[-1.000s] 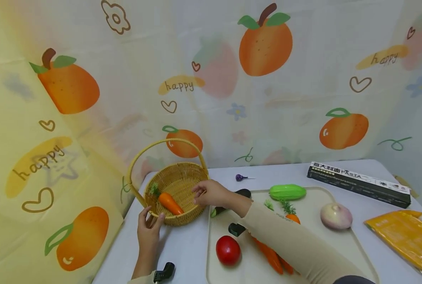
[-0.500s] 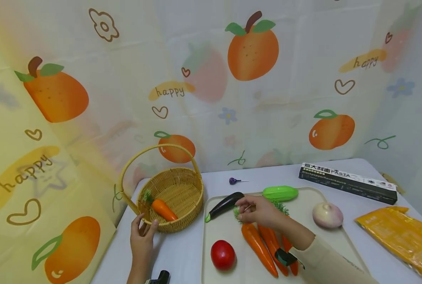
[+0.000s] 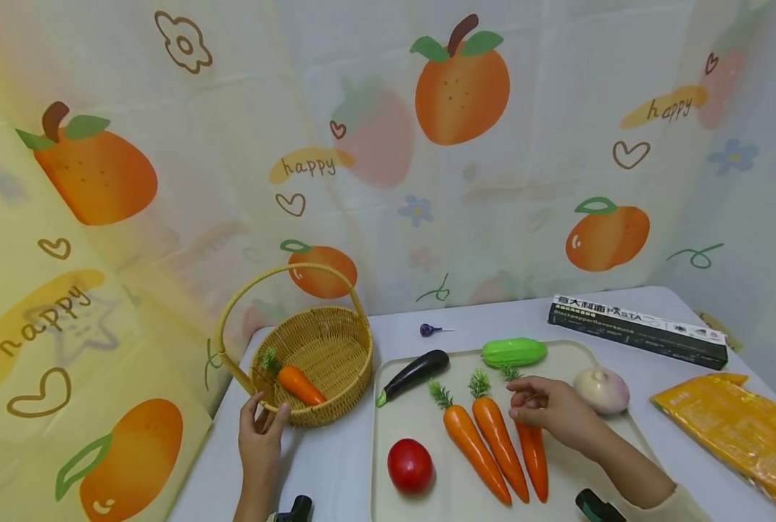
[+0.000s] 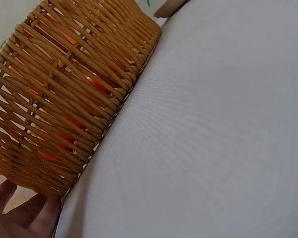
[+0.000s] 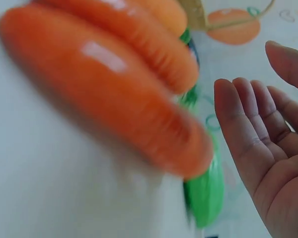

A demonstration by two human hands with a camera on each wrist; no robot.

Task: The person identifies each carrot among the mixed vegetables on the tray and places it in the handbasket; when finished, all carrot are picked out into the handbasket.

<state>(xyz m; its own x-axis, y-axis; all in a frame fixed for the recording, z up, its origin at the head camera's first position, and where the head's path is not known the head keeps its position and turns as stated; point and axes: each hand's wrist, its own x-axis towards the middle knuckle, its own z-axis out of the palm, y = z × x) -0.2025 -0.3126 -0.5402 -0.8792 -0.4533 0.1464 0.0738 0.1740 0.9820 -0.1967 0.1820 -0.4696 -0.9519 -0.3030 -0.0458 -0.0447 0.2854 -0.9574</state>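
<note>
A wicker basket [image 3: 325, 346] with a hoop handle stands at the table's left, one carrot [image 3: 299, 385] lying in it. My left hand [image 3: 265, 412] rests against its near wall, fingers straight; the left wrist view shows the fingertips [image 4: 27, 215] at the foot of the basket [image 4: 69, 99]. Three carrots lie side by side on the beige tray [image 3: 580, 349]. My right hand [image 3: 531, 399] hovers over the leafy top of the rightmost carrot [image 3: 534, 457]. In the right wrist view that hand [image 5: 268, 124] is open and empty beside a blurred carrot [image 5: 104, 84].
Also on the tray are a tomato [image 3: 410, 466], an eggplant [image 3: 414, 373], a green cucumber [image 3: 514, 351] and an onion [image 3: 600, 388]. A dark pasta box [image 3: 636, 330], a yellow bag [image 3: 734, 428] and a small purple item [image 3: 429, 330] lie around it. A fruit-print curtain hangs behind.
My right hand left the basket, where a carrot now lies, and moved right across the tray to the rightmost carrot. The left hand stayed at the basket.
</note>
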